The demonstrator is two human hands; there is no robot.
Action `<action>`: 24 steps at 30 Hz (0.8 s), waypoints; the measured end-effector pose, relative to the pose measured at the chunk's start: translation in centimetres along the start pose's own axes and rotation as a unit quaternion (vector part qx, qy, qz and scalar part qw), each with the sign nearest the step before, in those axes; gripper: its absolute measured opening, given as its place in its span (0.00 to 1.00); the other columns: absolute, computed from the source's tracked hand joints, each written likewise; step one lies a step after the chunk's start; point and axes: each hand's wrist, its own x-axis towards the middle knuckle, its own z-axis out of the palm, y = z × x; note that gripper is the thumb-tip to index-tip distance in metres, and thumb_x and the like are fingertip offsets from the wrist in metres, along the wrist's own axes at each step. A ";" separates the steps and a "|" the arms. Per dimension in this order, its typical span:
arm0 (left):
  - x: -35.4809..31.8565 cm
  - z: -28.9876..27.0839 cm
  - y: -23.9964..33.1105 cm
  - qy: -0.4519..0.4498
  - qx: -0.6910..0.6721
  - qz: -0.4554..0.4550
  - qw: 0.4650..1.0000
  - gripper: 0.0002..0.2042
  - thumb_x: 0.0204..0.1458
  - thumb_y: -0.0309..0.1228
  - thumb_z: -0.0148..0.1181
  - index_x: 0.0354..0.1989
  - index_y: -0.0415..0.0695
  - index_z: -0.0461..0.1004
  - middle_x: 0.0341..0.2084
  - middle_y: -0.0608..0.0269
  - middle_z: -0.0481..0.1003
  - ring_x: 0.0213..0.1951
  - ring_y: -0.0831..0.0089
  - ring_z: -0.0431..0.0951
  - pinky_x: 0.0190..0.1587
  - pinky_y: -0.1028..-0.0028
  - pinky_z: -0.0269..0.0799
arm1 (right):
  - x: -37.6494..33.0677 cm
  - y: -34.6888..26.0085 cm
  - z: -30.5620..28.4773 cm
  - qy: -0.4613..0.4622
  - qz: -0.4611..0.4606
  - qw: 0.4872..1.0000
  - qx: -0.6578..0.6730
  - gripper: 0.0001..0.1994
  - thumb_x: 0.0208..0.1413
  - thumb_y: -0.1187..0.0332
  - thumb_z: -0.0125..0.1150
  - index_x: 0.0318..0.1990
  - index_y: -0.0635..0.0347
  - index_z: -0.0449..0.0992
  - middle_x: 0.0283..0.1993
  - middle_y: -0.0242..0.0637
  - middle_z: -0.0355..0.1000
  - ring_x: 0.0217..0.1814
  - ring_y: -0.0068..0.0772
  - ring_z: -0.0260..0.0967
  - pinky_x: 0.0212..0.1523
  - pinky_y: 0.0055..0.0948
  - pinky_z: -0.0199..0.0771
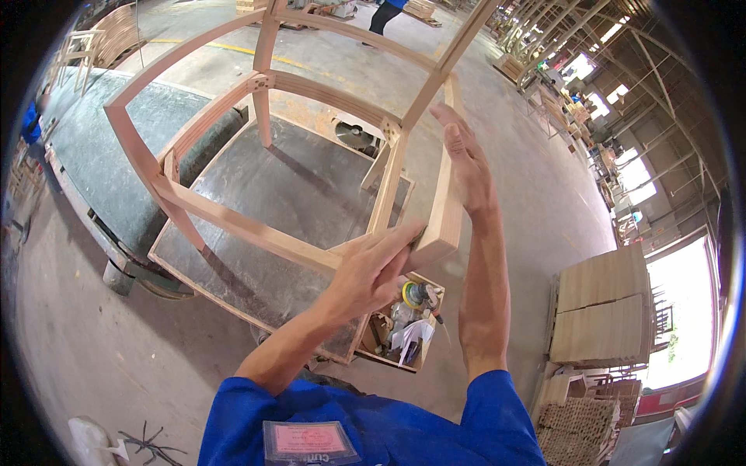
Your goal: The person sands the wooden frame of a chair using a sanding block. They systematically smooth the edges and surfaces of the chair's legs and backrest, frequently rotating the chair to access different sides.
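A light wooden chair frame [264,241] rests on its side on a low dark-topped bench [256,179]. Its thick, flat-faced leg [440,221] points toward me on the right. My left hand [373,268] presses against the near end of that leg, its fingers together. A thin dark edge shows under the fingertips; what it belongs to is mostly hidden. Higher up, my right hand [466,159] lies along the leg's outer side, thumb on top and fingers curled around the wood.
Below the leg, a wooden box [423,353] on the bench's side holds a yellow-rimmed sander [412,293] and papers. A round saw blade [356,136] shows beyond the frame. A green-topped table [116,147] stands left. Stacked wood panels [602,311] are at right; a person [383,17] stands far off.
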 end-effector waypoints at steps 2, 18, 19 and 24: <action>-1.0 -1.0 -2.2 -0.001 -0.007 0.031 0.999 0.22 0.52 0.13 0.49 0.56 0.39 0.73 0.37 0.46 0.79 0.33 0.60 0.82 0.38 0.69 0.76 | 0.6 -0.1 0.5 0.001 0.017 1.000 0.008 0.27 0.70 0.51 0.44 0.64 0.65 0.69 0.71 0.49 0.60 0.76 0.42 0.49 0.74 0.38 0.46; -0.6 -8.2 -6.1 0.064 0.133 -0.002 0.989 0.19 0.57 0.19 0.55 0.58 0.39 0.71 0.38 0.46 0.79 0.34 0.61 0.83 0.36 0.72 0.75 | -17.1 -7.3 7.6 0.204 0.201 0.958 0.012 0.18 0.67 0.59 0.53 0.50 0.69 0.70 0.41 0.41 0.75 0.43 0.26 0.71 0.43 0.28 0.70; -0.6 -8.6 -6.3 0.052 0.127 -0.010 0.990 0.18 0.58 0.19 0.55 0.58 0.39 0.71 0.38 0.46 0.80 0.34 0.62 0.83 0.36 0.73 0.75 | -17.4 -6.9 7.6 0.200 0.195 0.960 -0.012 0.18 0.67 0.58 0.53 0.49 0.69 0.71 0.40 0.42 0.75 0.42 0.25 0.70 0.40 0.28 0.70; -1.3 -8.9 -8.7 0.050 0.065 -0.060 0.995 0.13 0.59 0.20 0.53 0.52 0.36 0.71 0.33 0.45 0.80 0.31 0.62 0.83 0.35 0.74 0.75 | -17.4 -6.0 8.3 0.245 0.153 0.957 -0.011 0.23 0.66 0.52 0.56 0.49 0.70 0.72 0.37 0.37 0.76 0.35 0.25 0.71 0.35 0.25 0.72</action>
